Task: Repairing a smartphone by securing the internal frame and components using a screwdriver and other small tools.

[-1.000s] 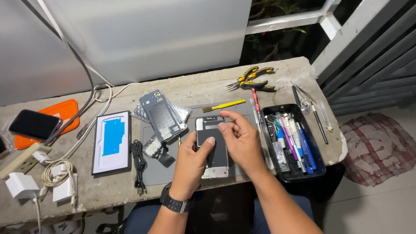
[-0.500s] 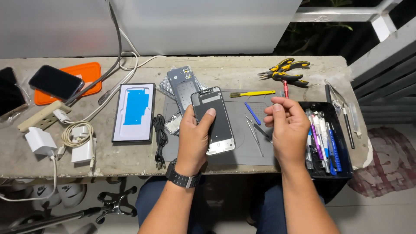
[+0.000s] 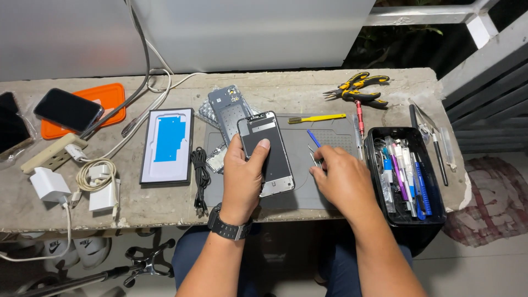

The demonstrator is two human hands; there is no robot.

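My left hand (image 3: pixel 242 179) grips an opened phone body (image 3: pixel 267 148), holding it tilted above a grey work mat (image 3: pixel 330 143); a black watch sits on that wrist. My right hand (image 3: pixel 341 179) rests on the mat to the right of the phone, its fingertips closing on thin metal tweezers (image 3: pixel 314 157) that lie beside a blue pry tool (image 3: pixel 313 137). Whether the tweezers are lifted off the mat, I cannot tell.
A black tool tray (image 3: pixel 404 176) with several pens and picks stands at the right. Pliers (image 3: pixel 357 88), a yellow tool (image 3: pixel 316 118) and a red screwdriver (image 3: pixel 360 115) lie behind the mat. At the left are a new screen (image 3: pixel 166 144), a phone frame (image 3: pixel 228 110), cables, chargers and an orange mat (image 3: pixel 104 99).
My right hand left the phone, went right toward the tray, then came down onto the mat at the tweezers. My left hand kept hold of the phone.
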